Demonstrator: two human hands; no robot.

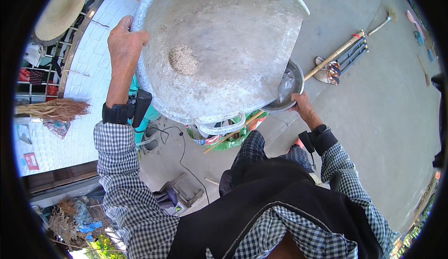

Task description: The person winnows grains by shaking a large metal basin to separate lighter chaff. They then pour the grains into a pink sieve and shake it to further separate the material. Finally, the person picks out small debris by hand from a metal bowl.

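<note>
My left hand grips the rim of a large, worn metal scoop-shaped pan, with the thumb over its edge. A small heap of pale grain or seed lies in the pan towards its left side. A loop handle sticks out from the pan's near edge. My right hand holds the rim of a round metal bowl at the pan's right edge. Clear plastic lies in the bowl, partly hidden by the pan.
Below the pan stands a green woven bag with a stick across it. A bamboo pole, slippers and a black rack lie right. A cable crosses the floor at left, near a wooden stool. A straw broom is beside the tiled wall.
</note>
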